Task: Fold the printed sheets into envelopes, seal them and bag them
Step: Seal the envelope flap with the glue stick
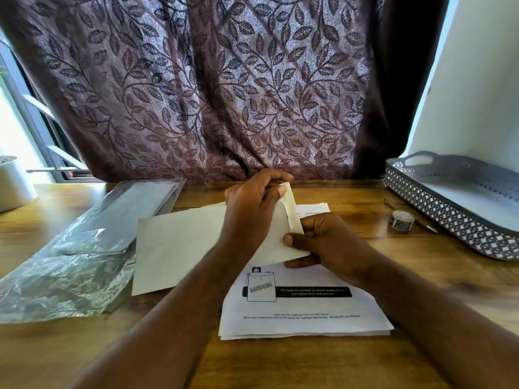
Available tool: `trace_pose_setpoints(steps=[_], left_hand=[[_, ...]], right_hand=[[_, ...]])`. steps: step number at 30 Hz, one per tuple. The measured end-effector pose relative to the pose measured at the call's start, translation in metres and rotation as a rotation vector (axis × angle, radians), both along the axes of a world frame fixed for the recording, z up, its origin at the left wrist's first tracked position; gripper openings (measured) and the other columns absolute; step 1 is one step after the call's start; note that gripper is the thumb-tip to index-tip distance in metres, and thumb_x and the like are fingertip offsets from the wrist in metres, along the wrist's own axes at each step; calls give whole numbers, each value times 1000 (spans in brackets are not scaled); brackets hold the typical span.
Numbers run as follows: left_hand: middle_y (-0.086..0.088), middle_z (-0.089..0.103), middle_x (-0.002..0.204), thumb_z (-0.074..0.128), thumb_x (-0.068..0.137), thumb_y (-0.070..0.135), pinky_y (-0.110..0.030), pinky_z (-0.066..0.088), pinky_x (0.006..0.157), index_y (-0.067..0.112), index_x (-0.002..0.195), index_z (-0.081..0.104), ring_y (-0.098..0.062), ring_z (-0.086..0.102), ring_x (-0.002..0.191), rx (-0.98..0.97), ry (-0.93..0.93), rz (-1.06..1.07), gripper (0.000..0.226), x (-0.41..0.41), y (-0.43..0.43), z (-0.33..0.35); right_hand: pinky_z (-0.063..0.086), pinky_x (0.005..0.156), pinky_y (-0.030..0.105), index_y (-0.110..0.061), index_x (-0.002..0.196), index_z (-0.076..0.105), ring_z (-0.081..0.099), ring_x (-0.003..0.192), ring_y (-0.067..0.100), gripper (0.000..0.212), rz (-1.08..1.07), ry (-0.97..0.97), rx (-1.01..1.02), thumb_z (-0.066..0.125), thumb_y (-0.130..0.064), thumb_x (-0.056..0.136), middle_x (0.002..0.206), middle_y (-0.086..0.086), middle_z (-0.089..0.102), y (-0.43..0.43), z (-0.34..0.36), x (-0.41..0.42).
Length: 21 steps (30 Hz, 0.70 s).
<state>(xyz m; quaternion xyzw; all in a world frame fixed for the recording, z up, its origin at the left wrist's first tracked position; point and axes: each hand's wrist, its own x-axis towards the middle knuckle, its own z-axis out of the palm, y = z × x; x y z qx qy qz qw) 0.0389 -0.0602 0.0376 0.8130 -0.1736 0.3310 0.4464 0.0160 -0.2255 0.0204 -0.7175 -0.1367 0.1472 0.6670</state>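
Left hand [250, 211] fingers pinch envelope [179, 242] flap; right hand [334, 245] fingers grip its end, above printed sheets [303, 313] on desk [280, 366]. Clear bags [70, 262] lie left.

Wooden table [280, 366] is carrying: printed sheets [303, 313] lying at 6 o'clock, plastic bags [70, 265] at 9, tape roll [401, 220] sitting at 3, perforated basket [449, 220] at 2, white pot [14, 186] at 10

Pinching flap of envelope [179, 242] with left hand [250, 203], gripping its near corner with right hand [328, 245], over printed sheets [303, 313] on surface [280, 363].
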Motion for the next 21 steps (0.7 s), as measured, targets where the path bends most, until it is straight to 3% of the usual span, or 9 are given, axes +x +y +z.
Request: trace_pose_setpoints(steps=[6, 9, 13, 17, 19, 21], left_hand=[[30, 65, 98, 61, 95, 18, -35, 53, 93, 30, 108, 70, 11, 62, 98, -44, -28, -5, 19, -1, 4, 3], [22, 66, 114, 57, 97, 22, -40, 51, 97, 25, 121, 67, 6, 59, 107, 25, -108, 13, 26, -1, 2, 3], [-2, 52, 148, 47, 100, 44, -50, 38, 113, 19, 141, 54, -19, 42, 141, 288, -210, 58, 49, -2, 4, 1], [-1, 28, 164, 38, 95, 69, -47, 20, 123, 23, 153, 38, -20, 16, 154, 702, -264, 93, 74, -11, 14, -3], [-1, 25, 165, 51, 95, 59, -50, 22, 122, 24, 156, 32, -20, 17, 154, 800, -286, 138, 72, -10, 17, -4], [-2, 29, 163, 60, 95, 34, -52, 26, 120, 22, 155, 33, -20, 23, 152, 793, -306, 211, 67, -6, 21, -4]], right_hand=[[64, 72, 35, -2, 108, 72, 74, 100, 29, 34, 29, 29, 104, 61, -28, 89, 107, 13, 76, 3, 4, -6], [64, 71, 36, 0, 108, 71, 75, 98, 29, 28, -13, -2, 114, 58, -21, 97, 105, 14, 77, 1, 6, -6], [63, 62, 32, 4, 101, 70, 76, 83, 30, 22, -180, -1, 313, 55, -12, 100, 94, 18, 77, -10, 20, -1], [61, 54, 27, 3, 101, 67, 76, 73, 26, 18, -366, 9, 510, 53, -8, 101, 88, 15, 77, -27, 31, 4], [61, 55, 27, 3, 104, 67, 76, 77, 27, 18, -391, 20, 591, 53, -8, 100, 97, 19, 76, -35, 35, 5], [61, 57, 28, 2, 110, 67, 76, 85, 28, 19, -381, 7, 642, 53, -8, 101, 106, 20, 75, -42, 39, 5]])
